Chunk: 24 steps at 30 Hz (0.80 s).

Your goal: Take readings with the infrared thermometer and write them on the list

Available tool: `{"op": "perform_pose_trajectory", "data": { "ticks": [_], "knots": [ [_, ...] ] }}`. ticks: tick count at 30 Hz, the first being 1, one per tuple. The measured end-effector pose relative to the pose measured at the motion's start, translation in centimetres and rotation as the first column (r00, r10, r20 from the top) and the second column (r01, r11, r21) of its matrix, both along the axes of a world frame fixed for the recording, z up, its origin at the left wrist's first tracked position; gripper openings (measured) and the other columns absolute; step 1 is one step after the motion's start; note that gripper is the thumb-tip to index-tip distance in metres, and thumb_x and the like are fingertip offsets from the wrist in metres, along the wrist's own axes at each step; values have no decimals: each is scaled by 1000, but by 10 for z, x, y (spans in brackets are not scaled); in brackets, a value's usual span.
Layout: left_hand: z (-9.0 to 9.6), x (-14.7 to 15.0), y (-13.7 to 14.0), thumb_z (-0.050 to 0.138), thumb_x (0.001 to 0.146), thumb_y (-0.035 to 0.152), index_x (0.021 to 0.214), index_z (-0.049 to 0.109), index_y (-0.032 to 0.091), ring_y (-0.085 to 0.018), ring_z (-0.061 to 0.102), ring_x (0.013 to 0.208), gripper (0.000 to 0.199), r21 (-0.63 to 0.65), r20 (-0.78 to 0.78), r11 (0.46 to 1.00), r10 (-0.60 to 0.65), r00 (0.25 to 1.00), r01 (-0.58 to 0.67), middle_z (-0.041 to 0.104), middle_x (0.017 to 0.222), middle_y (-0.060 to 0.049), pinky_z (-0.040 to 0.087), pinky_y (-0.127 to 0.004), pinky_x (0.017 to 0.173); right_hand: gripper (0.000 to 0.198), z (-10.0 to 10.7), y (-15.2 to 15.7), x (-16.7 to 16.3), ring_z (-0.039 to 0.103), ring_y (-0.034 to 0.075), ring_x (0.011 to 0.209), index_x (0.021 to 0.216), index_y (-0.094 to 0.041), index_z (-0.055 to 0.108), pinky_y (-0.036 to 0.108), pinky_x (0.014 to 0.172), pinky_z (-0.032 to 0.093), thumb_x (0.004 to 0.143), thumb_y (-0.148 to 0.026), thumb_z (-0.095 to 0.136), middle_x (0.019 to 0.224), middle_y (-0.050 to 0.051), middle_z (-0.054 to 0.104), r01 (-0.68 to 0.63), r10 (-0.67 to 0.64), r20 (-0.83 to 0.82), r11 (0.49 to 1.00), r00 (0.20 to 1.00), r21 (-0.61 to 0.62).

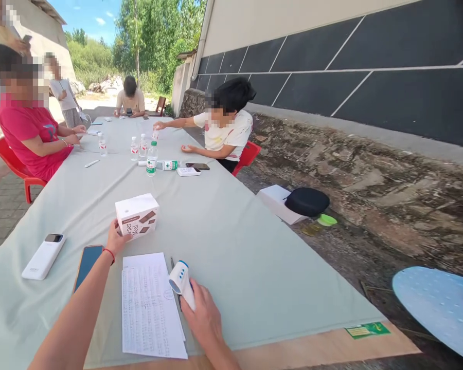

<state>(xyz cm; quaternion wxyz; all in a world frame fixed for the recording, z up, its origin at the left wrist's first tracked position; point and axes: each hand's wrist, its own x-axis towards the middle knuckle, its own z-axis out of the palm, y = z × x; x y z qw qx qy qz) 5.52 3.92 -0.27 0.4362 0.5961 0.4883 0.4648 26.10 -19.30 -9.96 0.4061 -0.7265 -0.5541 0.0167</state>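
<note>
My left hand [119, 237], with a red string at the wrist, grips the near left corner of a white meal box [137, 216] printed with brown bars. The box is tilted slightly above or on the cloth; I cannot tell which. In my right hand [203, 314] is a white and blue gun-shaped thermometer [182, 277], its head pointing up and left. Beneath it a pen [172, 262] is partly hidden beside handwritten paper sheets [150, 308]. To the left of my forearm lie a dark blue phone [88, 262] and a white power bank [44, 256].
A pale cloth [278, 288] covers the long table. Water bottles [152, 159] and phones stand or lie farther off. People sit along both sides, one person [227, 126] reaching toward a bottle. On the ground at right are a white box [275, 198] and a black case [307, 201].
</note>
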Motion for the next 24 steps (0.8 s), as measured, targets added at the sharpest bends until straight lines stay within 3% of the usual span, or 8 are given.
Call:
{"op": "perform_pose_trajectory", "data": {
  "ticks": [4, 7, 9, 11, 14, 19, 22, 24],
  "knots": [
    [20, -1, -6, 84, 54, 33, 111, 46, 17, -30, 56, 114, 70, -17, -25, 999, 27, 999, -27, 55, 123, -15, 45, -47, 96, 38, 1, -1, -13, 63, 27, 78, 129, -23, 52, 40, 66, 51, 90, -28, 51, 91, 11, 66, -82, 58, 221, 992, 974, 100],
    [37, -1, -36, 80, 62, 42, 118, 45, 18, -29, 54, 118, 71, -2, 10, 1000, 22, 1000, -22, 56, 127, -14, 45, -46, 98, 41, 3, 0, -13, 63, 27, 77, 128, -24, 51, 40, 66, 51, 88, -21, 51, 89, 9, 66, -98, 66, 278, 990, 958, 105],
    [42, -2, -66, 75, 70, 49, 121, 45, 18, -30, 57, 117, 67, -29, 153, 998, -57, 987, 62, 58, 127, -14, 48, -44, 95, 40, 3, 0, -12, 63, 27, 78, 127, -24, 52, 40, 66, 51, 87, -20, 51, 91, 9, 66, -102, 73, 273, 991, 959, 92],
    [36, -5, -96, 67, 78, 52, 125, 46, 20, -31, 56, 120, 61, -35, 231, 990, -128, 964, 140, 59, 130, -13, 49, -45, 96, 38, 2, 1, -10, 64, 27, 80, 125, -24, 53, 40, 67, 51, 87, -22, 51, 93, 9, 67, -112, 94, 241, 992, 966, 61],
    [12, -10, -128, 62, 81, 55, 126, 46, 20, -32, 56, 120, 58, -100, 215, 988, -95, 972, 119, 59, 129, -13, 48, -47, 97, 36, 4, 1, -5, 65, 27, 80, 122, -23, 56, 38, 66, 51, 87, -28, 53, 91, 8, 68, -126, 135, 150, 990, 979, -66],
    [-17, -8, -143, 56, 85, 56, 128, 43, 19, -30, 51, 124, 58, 3, 41, 1000, -16, 999, 16, 53, 133, -15, 40, -49, 105, 39, 24, 1, 19, 66, 27, 83, 114, -20, 62, 34, 65, 48, 78, -35, 60, 93, 10, 69, -57, 77, 51, 948, 996, -313],
    [-21, -3, -141, 50, 90, 52, 135, 39, 20, -29, 46, 129, 57, 49, -6, 999, -9, 1000, 9, 48, 138, -14, 35, -49, 109, 37, 45, 2, 35, 63, 27, 81, 109, -21, 64, 33, 65, 46, 77, -37, 57, 87, 9, 67, 4, 2, 19, 953, 1000, -304],
    [-22, -2, -140, 48, 91, 51, 138, 37, 19, -29, 44, 130, 58, 71, -46, 997, -8, 999, 11, 47, 140, -14, 33, -49, 110, 38, 66, 3, 39, 61, 26, 82, 106, -21, 64, 33, 65, 45, 75, -42, 57, 89, 8, 67, 67, -95, -103, 967, 990, -247]
  ]
}}
